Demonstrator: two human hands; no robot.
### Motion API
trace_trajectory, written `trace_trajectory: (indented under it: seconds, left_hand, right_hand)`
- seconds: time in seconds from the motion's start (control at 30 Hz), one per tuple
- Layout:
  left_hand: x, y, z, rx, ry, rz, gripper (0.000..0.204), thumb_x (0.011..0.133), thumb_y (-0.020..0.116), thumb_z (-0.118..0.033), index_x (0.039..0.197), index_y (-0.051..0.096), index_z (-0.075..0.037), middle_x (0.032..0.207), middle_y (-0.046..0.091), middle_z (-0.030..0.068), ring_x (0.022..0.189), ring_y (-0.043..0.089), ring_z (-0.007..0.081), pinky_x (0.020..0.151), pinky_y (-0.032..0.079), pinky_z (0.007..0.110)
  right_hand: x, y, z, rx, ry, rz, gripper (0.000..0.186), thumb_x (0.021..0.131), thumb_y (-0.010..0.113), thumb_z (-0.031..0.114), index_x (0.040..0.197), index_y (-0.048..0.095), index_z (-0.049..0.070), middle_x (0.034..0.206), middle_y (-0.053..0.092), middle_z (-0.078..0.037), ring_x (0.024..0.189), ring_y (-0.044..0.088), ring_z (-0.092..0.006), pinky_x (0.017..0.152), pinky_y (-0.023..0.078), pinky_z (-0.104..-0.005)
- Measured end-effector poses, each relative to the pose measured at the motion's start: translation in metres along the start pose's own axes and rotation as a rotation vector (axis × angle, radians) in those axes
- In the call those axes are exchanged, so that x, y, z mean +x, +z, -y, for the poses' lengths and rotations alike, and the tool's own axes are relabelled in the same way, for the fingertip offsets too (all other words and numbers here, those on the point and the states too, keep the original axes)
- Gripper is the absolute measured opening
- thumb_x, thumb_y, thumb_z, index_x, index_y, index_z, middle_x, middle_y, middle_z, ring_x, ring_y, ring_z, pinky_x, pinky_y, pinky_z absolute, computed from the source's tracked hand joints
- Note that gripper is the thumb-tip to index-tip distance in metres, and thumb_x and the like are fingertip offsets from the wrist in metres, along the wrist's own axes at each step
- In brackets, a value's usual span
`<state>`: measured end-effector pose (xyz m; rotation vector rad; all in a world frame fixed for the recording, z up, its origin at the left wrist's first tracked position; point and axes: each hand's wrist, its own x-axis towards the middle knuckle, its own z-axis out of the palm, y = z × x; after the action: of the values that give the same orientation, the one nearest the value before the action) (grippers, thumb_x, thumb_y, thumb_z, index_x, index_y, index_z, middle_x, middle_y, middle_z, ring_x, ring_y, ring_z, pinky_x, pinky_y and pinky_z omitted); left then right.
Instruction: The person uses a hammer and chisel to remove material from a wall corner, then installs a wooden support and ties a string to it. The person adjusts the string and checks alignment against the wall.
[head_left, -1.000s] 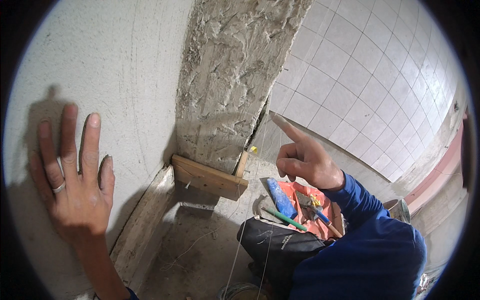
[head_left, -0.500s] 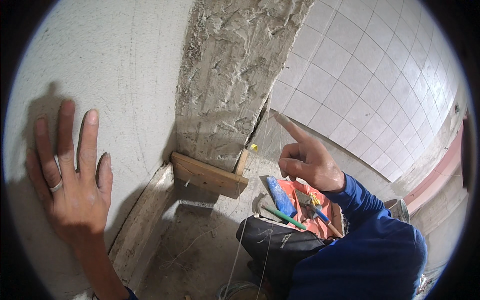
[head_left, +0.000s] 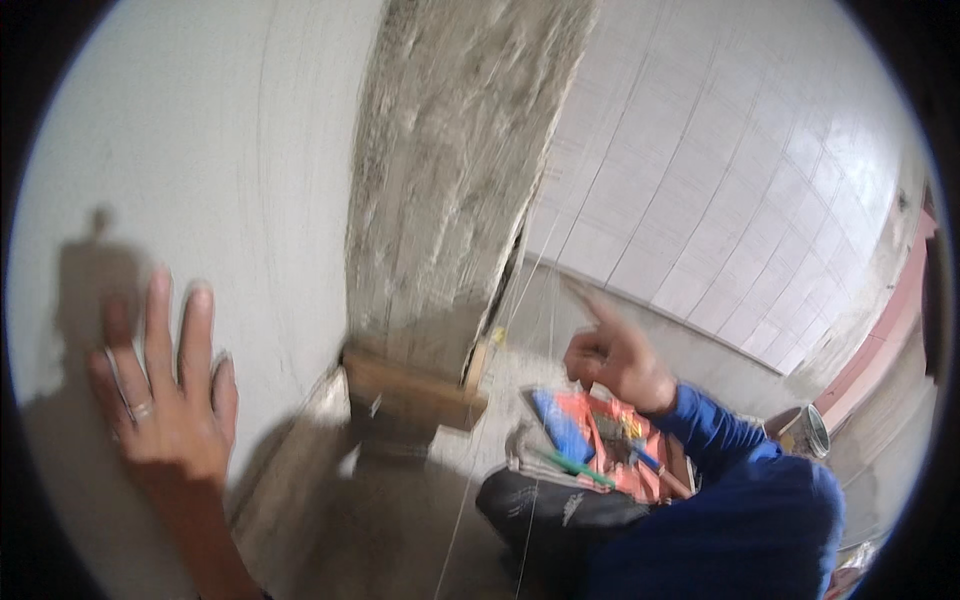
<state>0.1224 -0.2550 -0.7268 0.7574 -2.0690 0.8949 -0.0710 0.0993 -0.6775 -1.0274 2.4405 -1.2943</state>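
Note:
My left hand (head_left: 175,415) lies open against the pale plastered wall (head_left: 250,180), fingers spread upward, a ring on one finger. My right hand (head_left: 625,360) hangs in front of the tiled wall's lower edge. Its index finger points up and to the left while the other fingers curl in; no object shows in it, though blur softens the picture. Thin strings (head_left: 553,310) run down just left of that fingertip; whether they touch cannot be made out. Between my hands rises a rough mortar column face (head_left: 460,180), with a wooden board (head_left: 405,388) across its foot.
Grey square tiles (head_left: 720,180) cover the wall at right. Below my right hand, a red-lined container (head_left: 655,482) holds a blue item (head_left: 562,425) and several tools, with a green rod (head_left: 583,470) beside it. A bucket (head_left: 803,432) stands further right.
The view has shifted and blurred, so both hands appear lower in it. My left hand stays flat on the wall. My right index fingertip, earlier by the tile edge, now shows below it.

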Motion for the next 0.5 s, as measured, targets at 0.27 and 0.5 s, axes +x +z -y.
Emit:
trace_trajectory:
  seconds: [0.27,0.5]
  left_hand:
    - [0.002,-0.007,0.003,-0.185,0.077,-0.216,0.062,0.085,0.065,-0.035,0.141,0.047,-0.019,0.154,0.033,0.0078,0.142,0.028,0.0332,0.116,0.025,0.049]
    - [-0.003,-0.002,0.007,-0.154,0.096,-0.278,0.061,0.087,0.060,-0.035,0.144,0.042,-0.019,0.154,0.034,0.0071,0.142,0.029,0.0300,0.118,0.021,0.045]
  right_hand:
    - [-0.009,-0.027,-0.028,-0.073,-0.024,0.003,0.080,0.088,0.059,0.011,0.152,0.013,0.004,0.074,0.064,-0.009,0.061,0.057,-0.0125,0.057,0.048,-0.0274]
    - [-0.021,-0.056,-0.029,-0.136,-0.024,-0.087,0.078,0.087,0.061,0.014,0.150,0.016,-0.002,0.075,0.064,-0.010,0.061,0.058,-0.0144,0.057,0.049,-0.0282]
